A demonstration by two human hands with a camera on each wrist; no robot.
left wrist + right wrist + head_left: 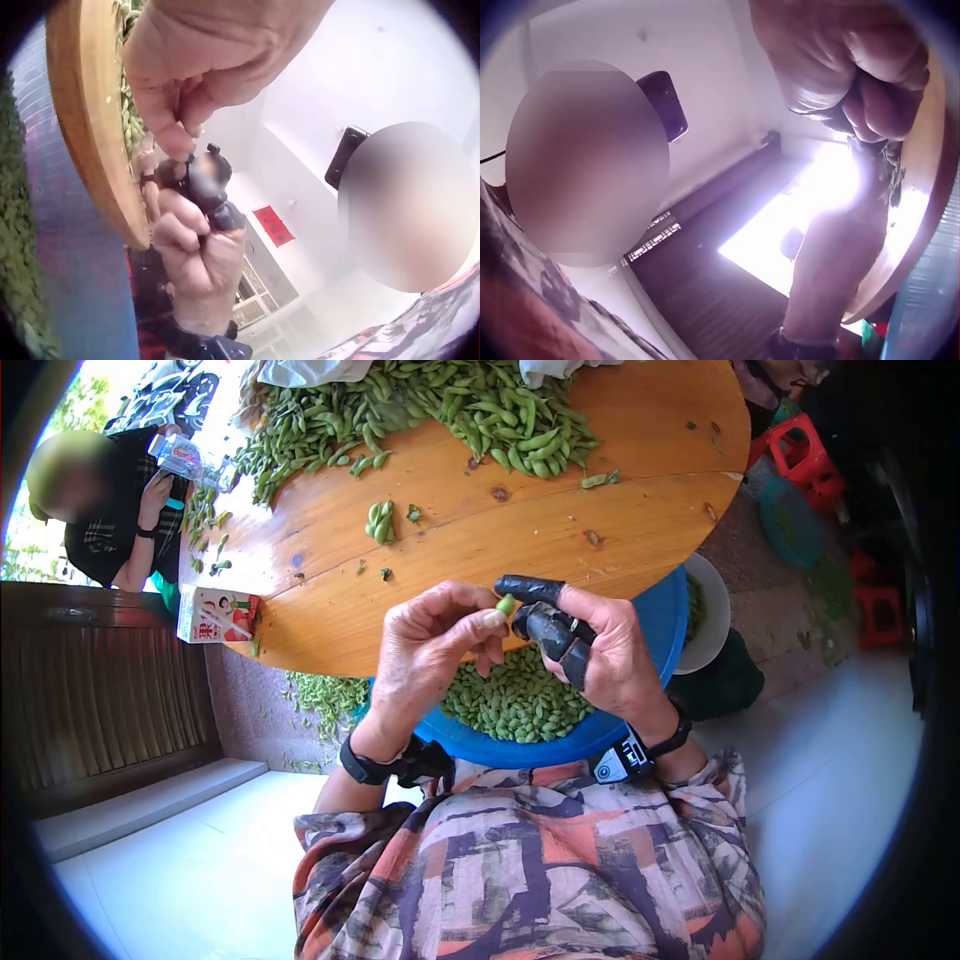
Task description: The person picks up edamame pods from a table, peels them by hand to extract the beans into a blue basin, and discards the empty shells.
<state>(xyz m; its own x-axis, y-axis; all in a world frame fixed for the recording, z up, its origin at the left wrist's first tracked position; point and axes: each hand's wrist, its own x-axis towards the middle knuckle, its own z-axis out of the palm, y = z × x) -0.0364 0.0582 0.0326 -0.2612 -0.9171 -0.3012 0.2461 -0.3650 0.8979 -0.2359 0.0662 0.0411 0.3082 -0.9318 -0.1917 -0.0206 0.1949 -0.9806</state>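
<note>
My left hand (435,645) pinches a small green soybean pod (506,603) between thumb and fingers, above the table's near edge. Black tape covers the thumb and index finger of my right hand (610,650); their tips meet the pod from the other side, and the other fingers curl into the palm. Just below both hands, a blue basin (470,744) holds many shelled green beans (520,705). From the left wrist view, my left hand (217,60) hangs close over my right hand (199,247). The right wrist view shows curled fingers (885,105), with the pod hidden.
Across the wooden table (450,550) lies a large heap of pods (400,410), with a few loose pods (380,522) nearer. A drink carton (218,615) stands at the left edge. Another person (120,510) sits beyond it. A white bowl (710,610) and red stools (805,465) are at right.
</note>
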